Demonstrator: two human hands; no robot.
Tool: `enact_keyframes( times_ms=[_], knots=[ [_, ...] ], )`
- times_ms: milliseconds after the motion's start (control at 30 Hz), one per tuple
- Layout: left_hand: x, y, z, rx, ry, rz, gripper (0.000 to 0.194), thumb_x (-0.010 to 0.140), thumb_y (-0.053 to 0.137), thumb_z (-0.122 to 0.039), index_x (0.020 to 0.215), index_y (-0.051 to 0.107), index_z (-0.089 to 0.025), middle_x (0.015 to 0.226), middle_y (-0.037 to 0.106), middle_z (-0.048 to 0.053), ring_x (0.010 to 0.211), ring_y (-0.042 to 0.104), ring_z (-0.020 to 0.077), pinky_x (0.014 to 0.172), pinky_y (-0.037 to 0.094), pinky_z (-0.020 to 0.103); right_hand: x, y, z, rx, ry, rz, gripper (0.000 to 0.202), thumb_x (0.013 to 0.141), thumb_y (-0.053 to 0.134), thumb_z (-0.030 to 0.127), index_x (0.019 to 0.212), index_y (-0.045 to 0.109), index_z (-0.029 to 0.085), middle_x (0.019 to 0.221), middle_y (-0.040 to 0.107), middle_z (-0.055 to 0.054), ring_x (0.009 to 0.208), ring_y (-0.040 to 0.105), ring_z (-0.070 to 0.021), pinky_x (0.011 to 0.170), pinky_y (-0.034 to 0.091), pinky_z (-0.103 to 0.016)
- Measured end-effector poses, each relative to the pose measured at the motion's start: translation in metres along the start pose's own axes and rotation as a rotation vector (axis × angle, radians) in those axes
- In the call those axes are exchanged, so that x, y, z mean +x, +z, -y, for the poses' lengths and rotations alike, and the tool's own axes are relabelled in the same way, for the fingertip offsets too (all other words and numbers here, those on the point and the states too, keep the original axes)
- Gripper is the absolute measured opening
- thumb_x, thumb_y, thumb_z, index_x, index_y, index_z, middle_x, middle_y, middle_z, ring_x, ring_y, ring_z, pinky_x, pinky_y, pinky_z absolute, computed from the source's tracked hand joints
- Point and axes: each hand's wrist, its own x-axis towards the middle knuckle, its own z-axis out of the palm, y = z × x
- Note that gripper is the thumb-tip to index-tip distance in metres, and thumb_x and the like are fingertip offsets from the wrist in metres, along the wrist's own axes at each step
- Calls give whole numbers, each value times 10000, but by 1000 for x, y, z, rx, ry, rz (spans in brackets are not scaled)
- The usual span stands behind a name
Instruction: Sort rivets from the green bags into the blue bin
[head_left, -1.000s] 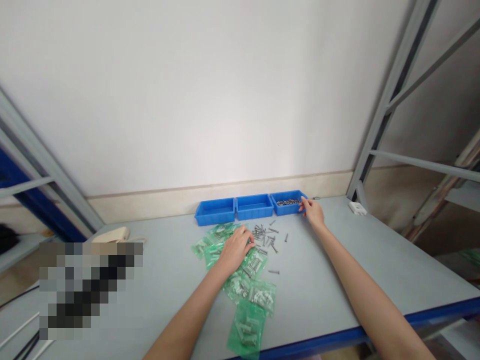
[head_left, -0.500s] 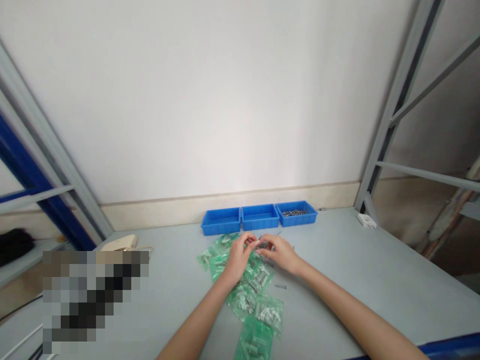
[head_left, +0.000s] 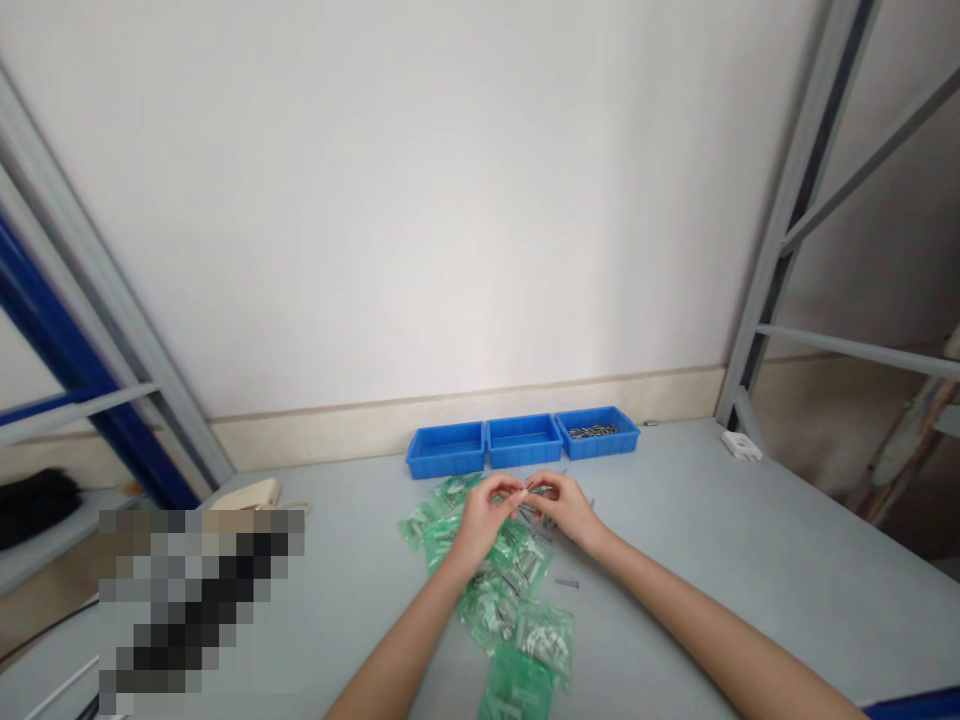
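Note:
My left hand (head_left: 487, 515) is closed in a pinch, its fingertips on a small white piece (head_left: 524, 493) that could be a plastic wall plug. Opposite it, my right hand (head_left: 566, 510) also pinches, its fingertips meeting the left ones at that piece. What the right fingers grip is too small to tell. Loose grey screws (head_left: 545, 537) lie on the table below the right hand, partly hidden by it. Under and beside my left hand are several green-tinted clear bags (head_left: 527, 562) with screws and white pieces inside. One single screw (head_left: 568, 583) lies apart, nearer to me.
Three blue bins stand in a row against the wall: a left bin (head_left: 447, 466), a middle bin (head_left: 525, 456) and a right bin (head_left: 604, 448) holding screws. A white block (head_left: 741, 446) sits at the table's right. A beige device (head_left: 244, 495) is at the left, beside a blurred patch.
Both hands stay together at about the same place, fingertips now meeting at the white piece. More of the loose screws shows below the right hand. The view has shifted slightly.

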Motion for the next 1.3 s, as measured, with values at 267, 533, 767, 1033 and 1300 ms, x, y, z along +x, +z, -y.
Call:
enact_keyframes(
  times_ms=[267, 533, 767, 1033, 1300],
  knots=[
    [-7, -2, -9, 383, 136, -7, 195, 788, 544, -352, 843, 606, -176, 747, 601, 16, 622, 502, 133, 596, 413, 243, -12, -15, 29, -692, -175, 70, 115, 788, 539, 264, 829, 624, 197, 767, 693, -18, 668, 623, -168, 605, 372, -241],
    [-12, -7, -14, 638, 195, 60, 265, 822, 516, -409, 981, 575, -205, 827, 607, 11, 660, 531, 143, 663, 416, 265, -12, -21, 30, -1039, -255, 206, 171, 863, 481, 274, 910, 620, 186, 801, 686, -66, 695, 612, -178, 603, 316, -247],
    [-15, -5, -14, 764, 254, 47, 239, 886, 422, -339, 801, 589, -190, 804, 619, 25, 757, 567, 170, 690, 389, 260, -14, -24, 34, -1007, -311, 279, 149, 855, 490, 249, 868, 622, 180, 811, 682, -57, 696, 600, -167, 625, 326, -243],
    [-10, -7, -13, 722, 102, -45, 340, 873, 404, -432, 679, 540, -187, 571, 562, -9, 555, 516, 147, 576, 338, 239, -9, -30, 31, -727, -235, 218, 286, 904, 426, 364, 811, 627, 183, 711, 659, -14, 628, 555, -135, 614, 336, -233],
    [-11, -4, -15, 533, 97, 14, 315, 872, 392, -390, 662, 515, -191, 507, 521, -37, 498, 485, 131, 554, 334, 229, -8, -26, 27, -548, -149, 184, 337, 920, 382, 366, 705, 559, 176, 630, 629, 8, 542, 550, -114, 602, 375, -223]
  ],
)
